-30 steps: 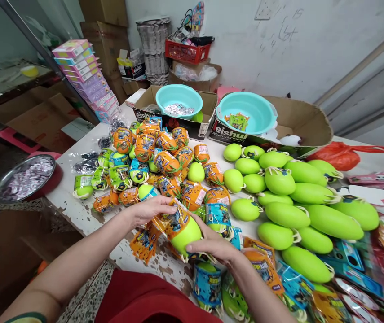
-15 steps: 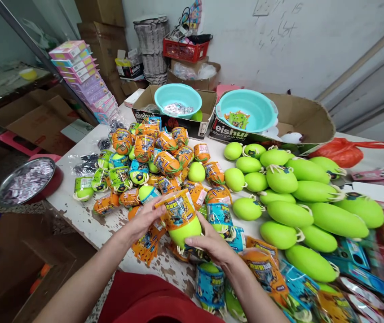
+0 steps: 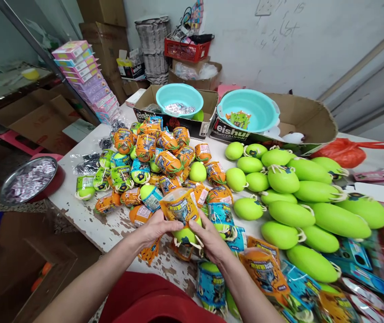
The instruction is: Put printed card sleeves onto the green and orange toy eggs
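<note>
Egg (image 3: 182,235), green with an orange printed sleeve (image 3: 181,208), sits between both hands, just on the near side of the wrapped-egg pile (image 3: 167,162). The left hand (image 3: 151,229) and right hand (image 3: 211,240) pinch it from opposite sides, thumbs at the sleeve's lower edge, probably to steady the round shell against the film. Loose green eggs (image 3: 291,213) lie right of the pile, apparently kept apart from wrapped ones. Half a second earlier, the left hand gripped the sleeve higher, while the right thumb pressed bare green shell.
</note>
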Available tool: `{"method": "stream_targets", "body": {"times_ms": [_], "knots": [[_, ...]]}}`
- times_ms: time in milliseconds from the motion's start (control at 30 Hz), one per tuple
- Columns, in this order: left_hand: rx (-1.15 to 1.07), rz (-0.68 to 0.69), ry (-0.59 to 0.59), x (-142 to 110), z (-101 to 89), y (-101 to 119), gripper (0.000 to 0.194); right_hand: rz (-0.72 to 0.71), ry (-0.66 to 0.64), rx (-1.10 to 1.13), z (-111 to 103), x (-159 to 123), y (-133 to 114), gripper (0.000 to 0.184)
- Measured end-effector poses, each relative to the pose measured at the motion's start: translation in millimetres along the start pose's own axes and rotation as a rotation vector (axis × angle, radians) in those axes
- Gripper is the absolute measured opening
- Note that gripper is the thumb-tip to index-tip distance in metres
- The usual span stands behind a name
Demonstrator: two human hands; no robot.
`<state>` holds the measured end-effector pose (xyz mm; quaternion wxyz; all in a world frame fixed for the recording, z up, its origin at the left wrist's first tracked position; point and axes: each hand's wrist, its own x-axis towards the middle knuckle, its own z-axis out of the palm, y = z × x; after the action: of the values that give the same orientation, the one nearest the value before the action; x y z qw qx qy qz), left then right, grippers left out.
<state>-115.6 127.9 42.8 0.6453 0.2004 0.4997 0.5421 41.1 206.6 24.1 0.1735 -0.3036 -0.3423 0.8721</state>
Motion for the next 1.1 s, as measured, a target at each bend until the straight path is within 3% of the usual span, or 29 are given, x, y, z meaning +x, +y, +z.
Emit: {"method": "stream_targets", "body": {"times_ms": [100, 333, 467, 633, 800, 967, 1100], "knots": [[0.015, 0.002, 0.046, 1.9, 1.7, -0.2, 0.057, -0.027, 0.076, 0.038, 2.4, 1.5, 1.6, 0.057], [0.113, -0.18, 0.094, -1.8, 0.7, -13.3, 0.063, -0.023, 0.166, 0.124, 4.9, 0.2, 12.9, 0.062], [0.026, -0.126, 0.097, -2.4, 2.9, -11.5, 0.067, -0.027, 0.133, 0.106, 4.9, 1.7, 13.6, 0.063], [-0.023, -0.128, 0.082, 1.3, 4.6, -7.7, 0.057, -0.021, 0.095, 0.065, 1.9, -1.9, 12.4, 0.058], [-0.158, 0.092, 0.211, 3.0, 11.3, -14.2, 0.052, -0.042, 0.136, 0.179, 2.0, -9.9, 26.6, 0.058], [-0.193, 0.101, 0.114, -2.3, 5.6, -10.4, 0.065, -0.107, 0.191, 0.064, -2.1, -8.9, 28.8, 0.058], [-0.147, 0.085, 0.159, -6.1, -5.3, -0.4, 0.077, -0.102, 0.162, -0.114, -7.1, -10.4, 14.4, 0.061]]}}
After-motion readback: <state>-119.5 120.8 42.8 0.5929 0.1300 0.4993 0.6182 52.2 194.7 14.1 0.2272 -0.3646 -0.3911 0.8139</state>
